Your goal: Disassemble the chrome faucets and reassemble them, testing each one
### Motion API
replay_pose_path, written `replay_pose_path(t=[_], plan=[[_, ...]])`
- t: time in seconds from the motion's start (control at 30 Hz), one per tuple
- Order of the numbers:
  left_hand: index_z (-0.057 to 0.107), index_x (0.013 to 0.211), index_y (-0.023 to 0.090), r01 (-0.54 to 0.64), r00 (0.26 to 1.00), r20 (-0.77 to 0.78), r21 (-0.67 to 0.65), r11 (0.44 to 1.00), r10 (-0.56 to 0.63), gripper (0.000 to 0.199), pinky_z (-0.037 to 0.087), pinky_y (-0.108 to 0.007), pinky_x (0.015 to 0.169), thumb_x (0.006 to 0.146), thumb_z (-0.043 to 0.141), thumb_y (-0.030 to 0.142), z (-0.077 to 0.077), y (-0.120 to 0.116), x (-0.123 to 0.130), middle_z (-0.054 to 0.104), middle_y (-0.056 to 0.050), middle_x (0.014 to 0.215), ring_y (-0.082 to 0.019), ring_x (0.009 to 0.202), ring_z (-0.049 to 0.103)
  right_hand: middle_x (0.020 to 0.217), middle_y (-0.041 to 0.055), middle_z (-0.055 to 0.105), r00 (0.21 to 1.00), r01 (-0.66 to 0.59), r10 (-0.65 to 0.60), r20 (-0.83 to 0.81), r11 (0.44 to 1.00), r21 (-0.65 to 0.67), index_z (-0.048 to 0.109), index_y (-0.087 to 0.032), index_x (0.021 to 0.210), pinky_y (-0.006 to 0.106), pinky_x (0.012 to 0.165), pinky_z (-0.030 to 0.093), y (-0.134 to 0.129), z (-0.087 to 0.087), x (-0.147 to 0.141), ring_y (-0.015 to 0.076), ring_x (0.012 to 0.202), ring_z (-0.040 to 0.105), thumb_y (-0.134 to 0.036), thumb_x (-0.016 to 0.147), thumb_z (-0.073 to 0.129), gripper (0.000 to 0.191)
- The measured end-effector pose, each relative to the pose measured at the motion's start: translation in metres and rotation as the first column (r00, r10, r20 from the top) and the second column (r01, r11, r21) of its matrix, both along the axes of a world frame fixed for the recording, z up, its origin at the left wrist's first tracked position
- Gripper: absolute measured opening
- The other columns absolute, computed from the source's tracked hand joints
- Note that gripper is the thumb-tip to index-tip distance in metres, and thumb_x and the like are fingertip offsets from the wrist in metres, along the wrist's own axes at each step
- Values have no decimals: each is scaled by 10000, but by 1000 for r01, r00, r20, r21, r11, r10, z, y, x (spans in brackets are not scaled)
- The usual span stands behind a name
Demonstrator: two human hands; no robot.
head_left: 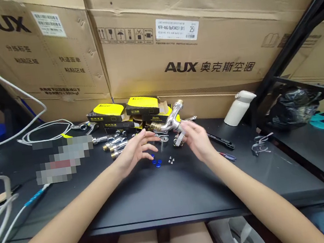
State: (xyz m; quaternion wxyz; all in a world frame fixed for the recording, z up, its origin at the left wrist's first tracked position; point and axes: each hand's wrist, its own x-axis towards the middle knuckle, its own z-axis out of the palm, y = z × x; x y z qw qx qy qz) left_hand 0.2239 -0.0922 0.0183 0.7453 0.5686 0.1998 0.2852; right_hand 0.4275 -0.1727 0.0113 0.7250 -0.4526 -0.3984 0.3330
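My right hand is closed on a chrome faucet body with brass threaded ends, raised over the black table. My left hand is beside it, fingers spread and apart, with nothing in them. Below and between the hands lie several blue caps and several small screws. More chrome faucet parts with brass ends rest behind my left hand. Yellow and black boxes are stacked behind the faucet.
A white bottle leans at the back right. Near it lie a black tool, a screwdriver and clear glasses. White cables cross the left side. Large cartons stand behind the table.
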Motion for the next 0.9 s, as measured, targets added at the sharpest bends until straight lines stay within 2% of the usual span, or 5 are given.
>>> replay_pose_path(t=[0.13,0.3,0.37,0.53,0.9], plan=[[616,1055,166,20,1000,-2,-19,1000,-20,425,539,-253,565,886,521,544,-1,-1,1,648,-108,1087,-157,757,618,767,4,661,913,406,-404,-67,913,31,664,-160,836,206,510,538,10,7,51,105,624,608,-425,721,733,297],[621,1028,159,65,998,-6,-4,998,-66,433,530,-251,551,874,535,555,-1,-2,1,657,-97,999,-158,735,609,600,-42,557,783,615,-621,-32,781,-104,599,-142,761,179,494,525,13,-2,119,81,549,556,-338,776,731,237],[619,1021,158,76,997,-9,-1,997,-76,434,526,-250,548,866,546,556,0,-2,0,657,-92,979,-156,727,607,671,-21,594,773,623,-634,1,760,-183,609,-131,865,214,525,540,12,-8,135,100,591,584,-311,804,727,224],[616,1020,155,60,998,-17,6,998,-59,419,525,-255,554,859,564,538,1,0,-1,658,-86,952,-158,725,607,1182,90,596,810,567,-583,61,753,-335,563,-149,1210,400,827,548,10,-19,156,202,988,623,-326,941,573,322],[618,1026,162,64,998,-15,26,998,-64,359,517,-256,559,885,549,486,-1,2,-2,645,-74,927,-154,721,600,1212,96,585,869,494,-421,259,749,-441,557,-153,1226,421,856,537,12,-32,176,216,1025,613,-335,936,579,343]])
